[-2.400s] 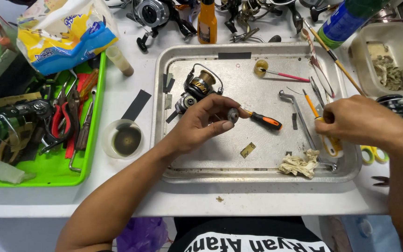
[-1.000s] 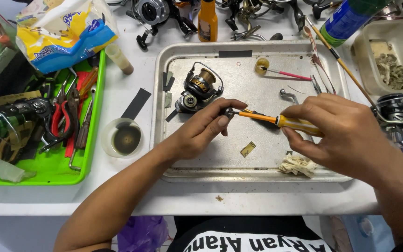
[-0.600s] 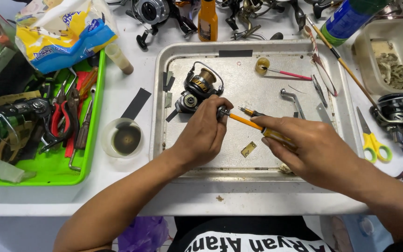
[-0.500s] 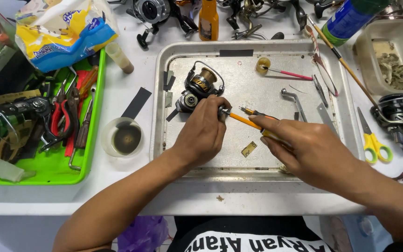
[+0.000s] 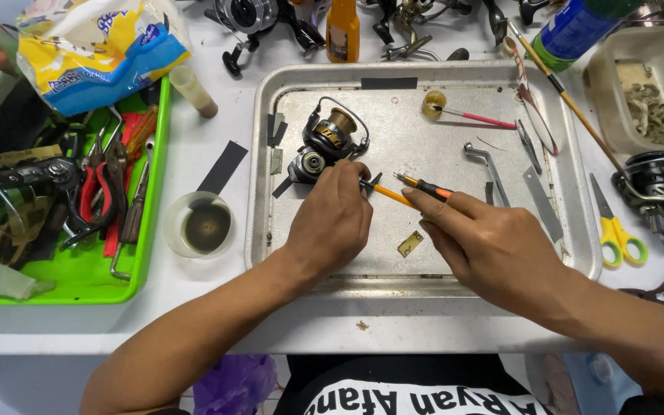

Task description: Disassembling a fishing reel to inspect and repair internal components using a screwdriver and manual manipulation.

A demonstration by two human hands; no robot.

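A black and gold fishing reel (image 5: 324,142) lies in the metal tray (image 5: 424,265). My left hand (image 5: 332,219) rests in the tray right below the reel, its fingers pinching a small dark part at the reel's lower edge. My right hand (image 5: 486,246) holds a thin yellow-handled tool (image 5: 390,195) whose tip meets that part between my left fingers. A black and orange screwdriver (image 5: 424,185) lies on the tray just above my right fingers.
The tray also holds a small brass plate (image 5: 410,244), a metal handle arm (image 5: 488,163) and a small yellow spool with a pink pin (image 5: 455,111). To the left stand a cup of dark liquid (image 5: 200,224) and a green tool tray (image 5: 78,277). Yellow scissors (image 5: 616,230) lie right.
My right hand picked up the yellow-handled tool from the tray's right side and carried it left to my left hand. My left hand drew closer to the reel.
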